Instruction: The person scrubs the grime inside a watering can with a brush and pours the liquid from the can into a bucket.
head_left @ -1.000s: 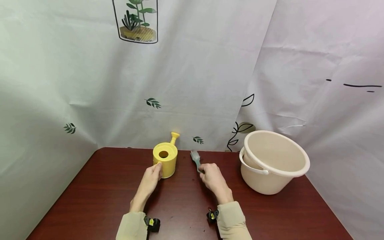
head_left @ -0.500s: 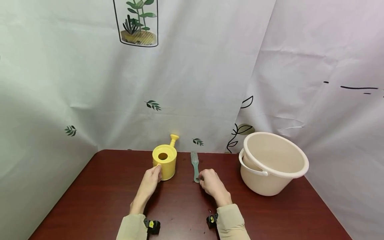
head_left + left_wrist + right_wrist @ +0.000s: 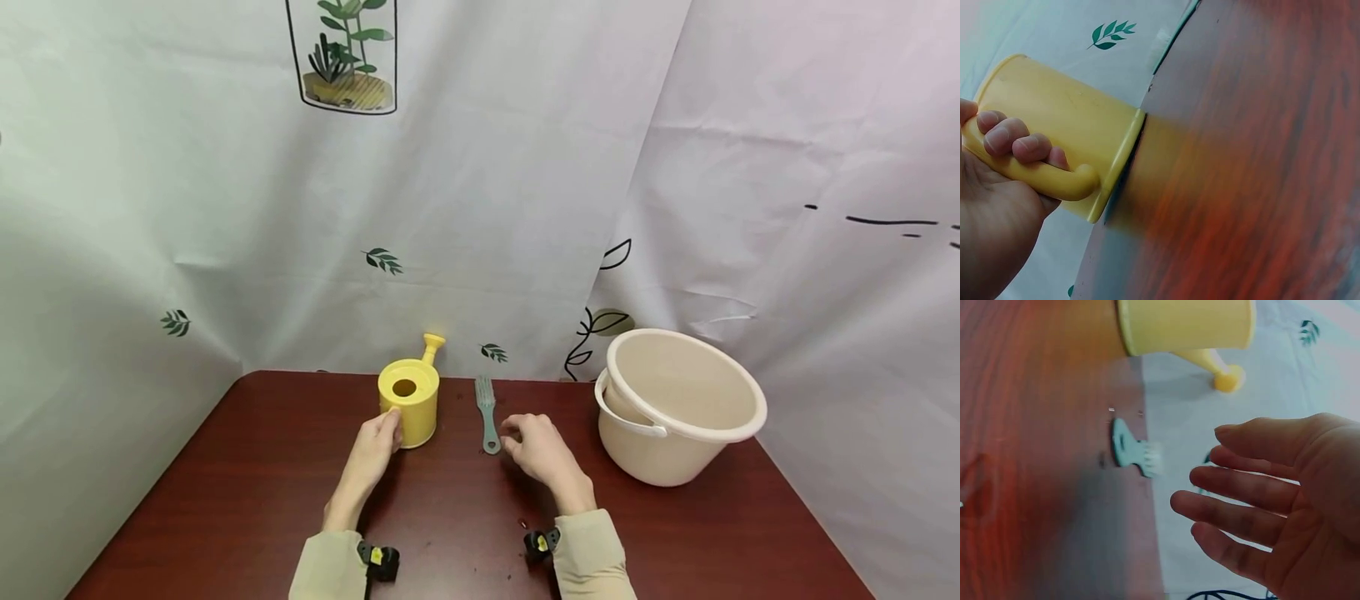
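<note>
A yellow watering can (image 3: 408,404) stands upright near the back edge of the table, its spout toward the back cloth. My left hand (image 3: 375,450) grips its handle; in the left wrist view, the fingers wrap round the curved handle (image 3: 1035,178). To the can's right lies a grey-green brush (image 3: 487,417) with a pale, toothed head toward the back and a hole in its handle end. Just right of that end is my right hand (image 3: 540,450), apart from the brush. The right wrist view shows the right hand's fingers (image 3: 1241,519) extended and holding nothing.
At the right stands a cream bucket (image 3: 652,458) with a white bail handle, and a second cream tub (image 3: 686,375) sits tilted in it. A printed white cloth (image 3: 480,208) hangs behind the dark red-brown table (image 3: 450,533).
The right hand first drew the brush toward me and straightened it, then let go and moved slightly right. The left hand stays on the watering can.
</note>
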Demonstrator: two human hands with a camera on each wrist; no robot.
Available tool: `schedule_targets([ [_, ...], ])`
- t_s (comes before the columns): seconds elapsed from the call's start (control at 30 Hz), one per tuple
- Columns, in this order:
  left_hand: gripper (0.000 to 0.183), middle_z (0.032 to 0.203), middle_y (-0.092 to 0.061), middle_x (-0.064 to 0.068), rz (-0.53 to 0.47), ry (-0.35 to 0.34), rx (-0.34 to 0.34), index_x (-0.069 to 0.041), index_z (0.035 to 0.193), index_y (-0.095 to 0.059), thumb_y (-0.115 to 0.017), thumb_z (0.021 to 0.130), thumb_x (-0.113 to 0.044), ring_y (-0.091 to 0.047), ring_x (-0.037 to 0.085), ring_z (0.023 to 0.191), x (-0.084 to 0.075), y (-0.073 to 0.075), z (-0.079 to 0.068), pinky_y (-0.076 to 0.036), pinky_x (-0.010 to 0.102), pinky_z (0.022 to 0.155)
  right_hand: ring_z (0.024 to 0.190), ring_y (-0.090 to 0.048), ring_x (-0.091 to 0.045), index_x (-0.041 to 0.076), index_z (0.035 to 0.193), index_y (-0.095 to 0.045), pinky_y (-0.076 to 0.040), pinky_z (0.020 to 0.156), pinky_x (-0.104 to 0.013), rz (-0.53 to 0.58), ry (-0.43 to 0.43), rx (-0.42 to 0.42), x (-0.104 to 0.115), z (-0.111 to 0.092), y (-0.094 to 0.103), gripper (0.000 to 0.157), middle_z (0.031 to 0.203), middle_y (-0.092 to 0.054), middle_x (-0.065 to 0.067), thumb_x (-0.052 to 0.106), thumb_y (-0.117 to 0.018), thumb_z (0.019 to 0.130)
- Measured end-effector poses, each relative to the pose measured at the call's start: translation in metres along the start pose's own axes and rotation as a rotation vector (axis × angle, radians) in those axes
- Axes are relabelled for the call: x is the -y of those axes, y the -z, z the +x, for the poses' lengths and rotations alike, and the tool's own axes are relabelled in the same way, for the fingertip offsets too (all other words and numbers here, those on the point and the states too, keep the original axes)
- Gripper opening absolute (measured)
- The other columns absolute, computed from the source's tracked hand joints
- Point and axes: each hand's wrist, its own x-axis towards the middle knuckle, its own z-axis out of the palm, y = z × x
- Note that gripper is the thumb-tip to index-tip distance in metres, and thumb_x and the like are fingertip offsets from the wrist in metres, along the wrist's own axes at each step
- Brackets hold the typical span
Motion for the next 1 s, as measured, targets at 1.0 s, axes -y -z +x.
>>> schedule_targets([
  [1.0, 0.046, 0.06, -0.036, 0.002, -0.11, -0.009, -0.012, 0.016, 0.076, -0.038, -0.041, 0.107, -0.018, -0.034, 0.012, 0.055, 0.004, -0.011, 0.002, -0.031, 0.023, 0.056, 0.073, -0.063, -0.006, 0.006, 0.113, -0.071, -0.043, 0.062, -0.014, -0.021, -0.045, -0.628, -0.027, -0.07, 0.174, 0.023, 0.106, -0.07, -0.014, 0.017, -0.061, 0.095],
])
